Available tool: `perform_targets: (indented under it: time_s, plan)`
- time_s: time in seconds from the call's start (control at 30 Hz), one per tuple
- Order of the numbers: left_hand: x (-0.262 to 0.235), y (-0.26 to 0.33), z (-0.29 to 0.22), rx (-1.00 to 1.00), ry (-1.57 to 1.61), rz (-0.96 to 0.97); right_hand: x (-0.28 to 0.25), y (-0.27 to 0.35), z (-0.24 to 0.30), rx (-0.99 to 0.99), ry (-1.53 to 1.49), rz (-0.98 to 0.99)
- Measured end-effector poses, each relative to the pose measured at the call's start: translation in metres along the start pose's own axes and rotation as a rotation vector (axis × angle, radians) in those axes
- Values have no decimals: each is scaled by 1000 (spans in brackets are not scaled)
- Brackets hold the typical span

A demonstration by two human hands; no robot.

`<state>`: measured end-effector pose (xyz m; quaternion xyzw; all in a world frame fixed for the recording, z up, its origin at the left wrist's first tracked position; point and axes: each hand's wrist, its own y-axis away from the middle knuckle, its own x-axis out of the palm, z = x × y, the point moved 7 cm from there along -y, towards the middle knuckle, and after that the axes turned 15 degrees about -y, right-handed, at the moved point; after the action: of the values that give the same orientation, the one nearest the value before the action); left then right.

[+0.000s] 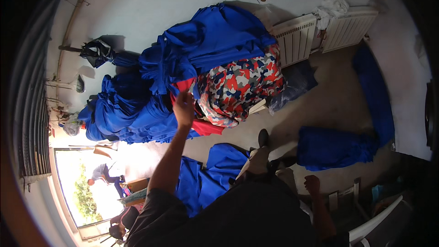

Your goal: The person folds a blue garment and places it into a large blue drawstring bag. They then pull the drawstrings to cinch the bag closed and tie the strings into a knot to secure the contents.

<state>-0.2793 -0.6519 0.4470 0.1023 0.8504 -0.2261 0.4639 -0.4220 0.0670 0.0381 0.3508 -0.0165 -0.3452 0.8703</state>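
My left hand (184, 107) is stretched out to a big heap of cloth and rests at the edge of a red cloth (206, 128). Whether its fingers grip the cloth is hidden. The heap holds a large pile of blue fabric (132, 112), more blue fabric on top (215, 41), and a red, white and blue camouflage-patterned bundle (238, 87). My right hand (313, 184) hangs low at my side with its fingers curled into a fist and nothing in it. My shoe (263, 138) stands on the floor beside a loose blue cloth (206, 178).
Another blue bundle (334, 148) lies on the concrete floor to the right. Two white radiators (297, 39) lean on the wall, with a white cloth (331, 7) on them. A folded dark umbrella (98, 52) lies by the heap. Another person sits outside a bright doorway (91, 187). A white chair (379, 222) is nearby.
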Motion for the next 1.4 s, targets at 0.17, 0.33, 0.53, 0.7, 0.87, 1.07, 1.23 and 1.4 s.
perform_targets:
  time_s: [0.17,0.33,0.53,0.7,0.87,1.07,1.23,1.4]
  plan:
    - [-15,-78,-11,185,-134,-239,19,33,103,311,-410,-144]
    - [-4,-152,-26,419,-347,-322,25,14,-10,-8,151,-75]
    - [31,-210,-71,670,-668,-279,23,47,24,298,-214,-196]
    - [12,-310,-67,531,-606,-192,28,46,76,336,-361,-274]
    - [-111,-283,-240,564,326,-396,38,23,162,198,-487,-158]
    - [-79,-49,-409,1253,155,-25,36,5,416,-154,-991,168]
    - [7,123,-386,1494,68,766,20,27,567,-425,-1339,387]
    - [47,149,-330,1168,-75,1064,21,4,534,-388,-1330,255]
